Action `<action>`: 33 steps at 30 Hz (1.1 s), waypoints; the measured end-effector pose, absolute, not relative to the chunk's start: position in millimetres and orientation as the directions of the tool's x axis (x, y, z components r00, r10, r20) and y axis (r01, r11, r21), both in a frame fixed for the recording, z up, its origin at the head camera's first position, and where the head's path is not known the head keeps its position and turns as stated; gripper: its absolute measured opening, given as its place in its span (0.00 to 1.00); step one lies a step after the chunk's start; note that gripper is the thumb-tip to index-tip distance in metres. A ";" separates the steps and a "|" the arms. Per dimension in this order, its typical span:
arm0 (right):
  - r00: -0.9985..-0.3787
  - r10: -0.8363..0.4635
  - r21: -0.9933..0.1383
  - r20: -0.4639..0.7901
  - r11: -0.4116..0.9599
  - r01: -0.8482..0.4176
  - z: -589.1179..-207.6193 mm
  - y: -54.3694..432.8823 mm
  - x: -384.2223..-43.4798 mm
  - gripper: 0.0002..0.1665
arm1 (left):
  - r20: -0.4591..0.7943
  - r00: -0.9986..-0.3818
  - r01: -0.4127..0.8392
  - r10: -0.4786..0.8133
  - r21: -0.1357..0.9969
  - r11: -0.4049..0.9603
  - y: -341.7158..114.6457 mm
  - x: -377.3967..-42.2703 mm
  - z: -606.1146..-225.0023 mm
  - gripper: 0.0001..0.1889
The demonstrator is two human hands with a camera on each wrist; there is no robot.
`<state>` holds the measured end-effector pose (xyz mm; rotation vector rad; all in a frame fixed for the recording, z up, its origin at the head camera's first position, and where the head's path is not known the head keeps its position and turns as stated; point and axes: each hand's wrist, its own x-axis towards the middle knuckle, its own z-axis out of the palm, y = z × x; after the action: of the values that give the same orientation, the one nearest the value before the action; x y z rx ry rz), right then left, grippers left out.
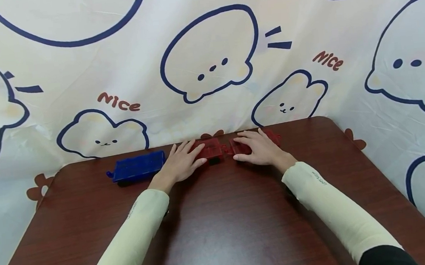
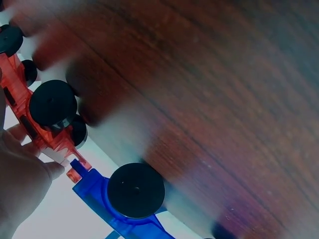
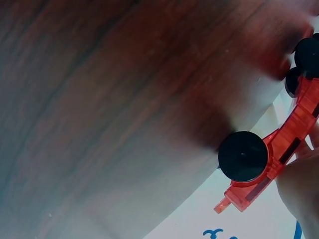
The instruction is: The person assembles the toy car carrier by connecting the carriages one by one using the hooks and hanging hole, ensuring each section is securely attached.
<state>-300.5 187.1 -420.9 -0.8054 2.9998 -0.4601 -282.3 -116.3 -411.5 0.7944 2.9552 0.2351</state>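
In the head view a red see-through toy train car [image 1: 214, 148] stands at the table's far edge, my left hand [image 1: 180, 163] over its left end with fingers spread. My right hand [image 1: 258, 148] lies over a second red toy train car [image 1: 273, 137], thumb at its near side. Small red hooks [image 1: 226, 149] meet between these two cars. Left of my left hand is a blue toy train car [image 1: 139, 166]. The left wrist view shows the blue car's hook [image 2: 79, 167] against the red car's end, close to my thumb. Black wheels [image 3: 243, 156] show beneath the cars.
The dark brown wooden table [image 1: 221, 225] stretches toward the person. Behind it and along the sides hangs a white cloth [image 1: 211, 115] with blue-lined cartoon drawings. The far table edge runs just behind the cars.
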 end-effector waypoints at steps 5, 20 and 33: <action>-0.869 -0.490 -0.296 0.070 0.822 -0.487 -421.4 189.0 -302.5 0.46 | -0.031 -0.863 0.490 0.505 0.193 0.850 -116.2 -281.6 -410.3 0.34; -0.874 -0.482 -0.310 0.065 0.823 -0.477 -424.1 189.6 -304.1 0.45 | -0.010 -0.857 0.495 0.516 0.262 0.828 -117.7 -281.1 -413.5 0.32; -0.880 -0.470 -0.319 0.071 0.825 -0.466 -424.3 190.5 -303.9 0.45 | 0.006 -0.849 0.509 0.529 0.277 0.815 -120.7 -282.9 -416.0 0.32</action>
<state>-303.9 190.5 -424.3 -0.7670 2.9914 -0.5188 -282.9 -120.7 -416.0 0.8377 2.9245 0.4158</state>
